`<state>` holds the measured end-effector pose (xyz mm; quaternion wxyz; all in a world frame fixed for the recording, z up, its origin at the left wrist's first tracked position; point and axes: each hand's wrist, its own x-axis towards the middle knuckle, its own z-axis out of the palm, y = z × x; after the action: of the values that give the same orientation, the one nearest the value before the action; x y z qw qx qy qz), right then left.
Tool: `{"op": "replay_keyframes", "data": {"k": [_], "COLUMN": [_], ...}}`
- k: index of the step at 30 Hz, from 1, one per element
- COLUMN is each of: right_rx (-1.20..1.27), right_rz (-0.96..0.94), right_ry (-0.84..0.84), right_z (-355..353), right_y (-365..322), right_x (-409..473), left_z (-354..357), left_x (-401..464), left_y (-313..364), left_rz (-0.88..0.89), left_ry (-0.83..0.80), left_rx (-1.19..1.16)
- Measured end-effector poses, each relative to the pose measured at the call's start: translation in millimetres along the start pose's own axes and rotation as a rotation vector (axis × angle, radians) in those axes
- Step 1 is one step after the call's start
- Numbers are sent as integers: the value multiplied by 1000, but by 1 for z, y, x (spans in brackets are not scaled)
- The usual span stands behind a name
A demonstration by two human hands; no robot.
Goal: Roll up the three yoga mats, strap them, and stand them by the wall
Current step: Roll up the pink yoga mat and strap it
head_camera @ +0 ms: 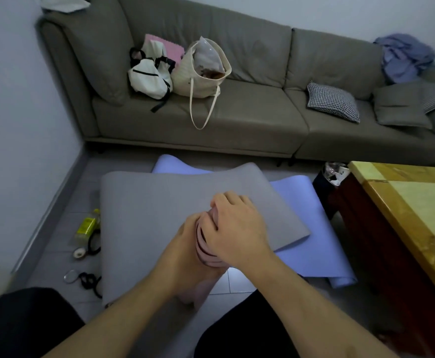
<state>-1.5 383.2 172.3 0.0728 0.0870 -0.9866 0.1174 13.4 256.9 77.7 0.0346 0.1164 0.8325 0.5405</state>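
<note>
While both hands, left [185,244] and right [233,228], clasp the rolled pink mat [206,250], a slack grip could let it unroll.

One flat mat [146,215] overlaps another mat [314,244] on the floor before the sofa [250,112]. Two bags [198,73] sit on the sofa; a table [405,215] stands right.

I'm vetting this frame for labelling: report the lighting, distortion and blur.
Head view: dim, bluish room light; the lavender mat is the brightest patch; wide-angle bending curves the sofa and wall line; centre is sharp, both hands on the pink rolled mat are clear; bottom corners smear dark.
</note>
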Motion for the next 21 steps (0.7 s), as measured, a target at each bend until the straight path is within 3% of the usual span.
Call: {"op": "replay_keyframes", "data": {"k": [7,10,13,17,19,21], "right_rx": [4,-12,-21,-49,-4,195], "right_rz": [12,-4,-27,-109,-147,-70], "right_ry": [11,4,-22,-135,-242,-372], "right_z": [19,32,41,42,36,22], "right_y": [-7,-9,-5,-2,-1,2], "right_x": [-2,-5,-7,-1,7,22], "left_z": [-19,-10,-2,0,-7,-15], "left_x": [-12,-3,6,5,0,-3], "left_y": [9,4,-9,-16,-10,-4], "left_rz": [-105,12,45,31,-82,-144], "left_ry": [32,12,15,43,94,138], "left_rx": [166,482,574,568,359,228]}}
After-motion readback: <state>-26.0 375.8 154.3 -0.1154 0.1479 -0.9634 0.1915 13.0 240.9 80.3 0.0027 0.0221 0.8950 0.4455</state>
